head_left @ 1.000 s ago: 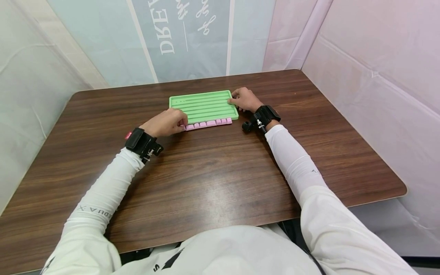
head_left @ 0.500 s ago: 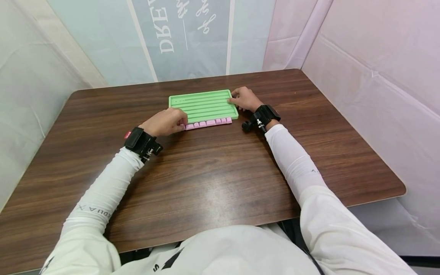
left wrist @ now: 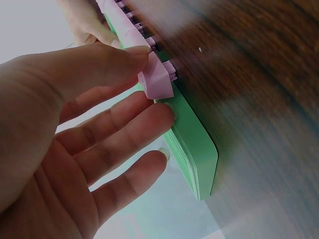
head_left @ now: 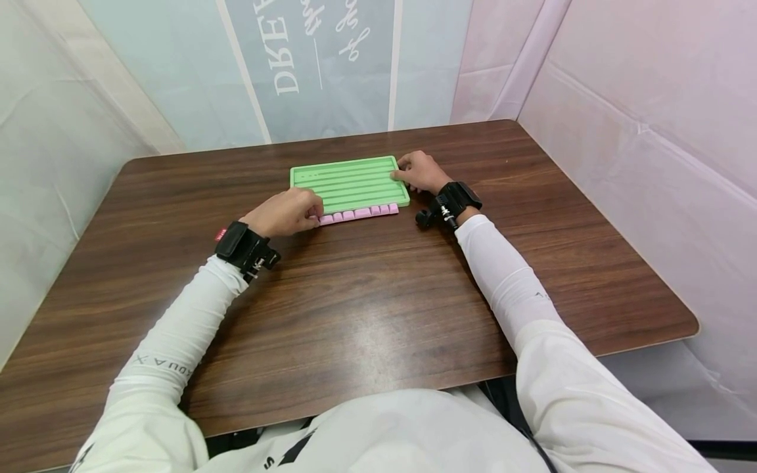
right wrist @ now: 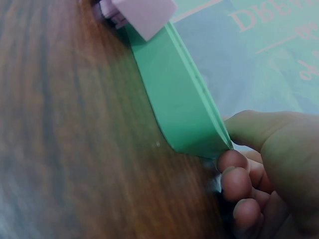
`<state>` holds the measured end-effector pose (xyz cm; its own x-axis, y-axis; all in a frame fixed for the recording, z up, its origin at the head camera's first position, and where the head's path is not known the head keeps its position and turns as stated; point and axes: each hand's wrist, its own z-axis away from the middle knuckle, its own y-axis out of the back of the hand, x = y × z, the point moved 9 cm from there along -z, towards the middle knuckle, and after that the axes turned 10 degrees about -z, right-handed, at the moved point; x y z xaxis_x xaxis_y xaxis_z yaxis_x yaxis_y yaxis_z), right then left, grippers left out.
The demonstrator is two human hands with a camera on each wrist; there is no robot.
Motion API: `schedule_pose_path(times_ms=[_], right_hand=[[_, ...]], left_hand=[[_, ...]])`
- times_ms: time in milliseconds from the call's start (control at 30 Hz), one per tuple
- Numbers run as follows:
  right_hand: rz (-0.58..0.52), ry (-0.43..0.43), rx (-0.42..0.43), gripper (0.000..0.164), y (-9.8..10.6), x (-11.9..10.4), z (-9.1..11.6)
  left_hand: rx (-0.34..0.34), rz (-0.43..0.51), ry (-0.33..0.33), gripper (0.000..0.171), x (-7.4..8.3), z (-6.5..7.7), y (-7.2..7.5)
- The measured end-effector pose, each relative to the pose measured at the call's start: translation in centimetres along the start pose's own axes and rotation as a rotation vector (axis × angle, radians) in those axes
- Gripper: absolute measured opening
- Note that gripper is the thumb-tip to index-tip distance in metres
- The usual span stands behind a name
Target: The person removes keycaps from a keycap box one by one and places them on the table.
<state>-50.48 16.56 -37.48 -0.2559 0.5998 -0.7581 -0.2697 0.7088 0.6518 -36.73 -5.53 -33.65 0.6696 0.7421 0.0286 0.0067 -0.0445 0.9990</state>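
Note:
A shallow green tray (head_left: 355, 179) with long parallel ridges lies toward the back of the table. Along its near side runs a row of pink keycaps (head_left: 362, 213). My left hand (head_left: 286, 211) is at the left end of that row, its thumb and index finger pinching the end keycap (left wrist: 160, 83); the other fingers reach beside the tray's corner. Small stems stick out from the keycaps' undersides in the left wrist view. At the tray's right side my right hand (head_left: 423, 172) grips the edge, thumb on the rim and fingers curled against the outer wall (right wrist: 172, 94).
The brown wooden table (head_left: 355, 289) extends around the tray on all sides. Its far edge meets a pale blue printed curtain (head_left: 337, 85), and a whitish sheet (head_left: 639, 131) hangs on the right. Black wrist cameras (head_left: 245, 248) are strapped to both wrists.

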Motion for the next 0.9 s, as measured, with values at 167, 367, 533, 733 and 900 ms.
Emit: schedule_pose_path(times_ms=[167,367,533,733,900], right_hand=[[0.001,-0.011,-0.006,0.054,-0.04,0.11,-0.15],[-0.009,-0.010,-0.010,0.055,-0.20,0.00,-0.22],[-0.013,-0.010,-0.006,0.056,-0.29,-0.09,-0.32],[-0.019,-0.001,0.008,0.054,-0.23,0.01,-0.41],[-0.015,0.002,0.019,0.053,-0.26,0.35,-0.31]], left_hand=[[-0.001,-0.013,0.009,0.007,-0.13,-0.01,0.00],[0.002,-0.011,0.027,0.009,-0.28,0.11,0.00],[0.027,0.011,0.043,0.013,-0.43,0.21,0.38],[0.052,0.023,0.040,0.016,-0.42,0.22,0.57],[0.062,0.017,0.032,0.016,-0.38,0.01,0.55]])
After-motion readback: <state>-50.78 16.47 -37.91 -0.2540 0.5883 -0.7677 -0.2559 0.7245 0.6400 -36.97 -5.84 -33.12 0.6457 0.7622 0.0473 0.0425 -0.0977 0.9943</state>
